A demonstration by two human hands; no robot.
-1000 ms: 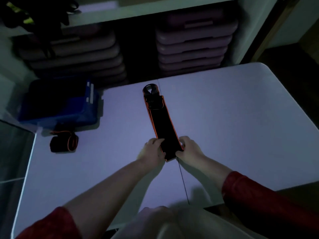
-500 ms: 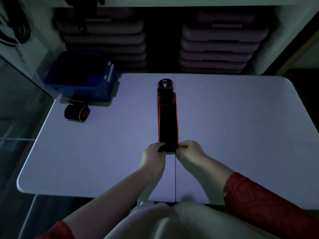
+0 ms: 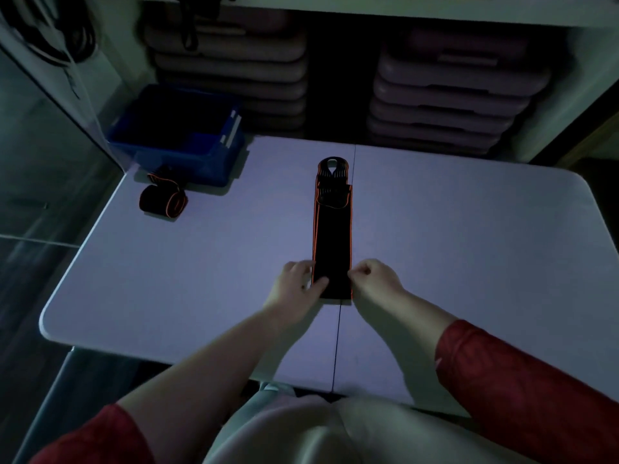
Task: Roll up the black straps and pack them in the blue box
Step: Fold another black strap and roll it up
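Nearest, the left hand (image 3: 296, 286) and right hand (image 3: 373, 279) flank the near end of a flat strap (image 3: 332, 242) on the counter (image 3: 469, 246). Left fingers (image 3: 318, 283) pinch its left edge; the right fingers are curled narrow at the right edge, touching it. The strap looks soft, light and limp, so it should roll best from this near end, held by both edges. Farther left lies a rolled strap (image 3: 163, 199), just before the box (image 3: 177, 135).
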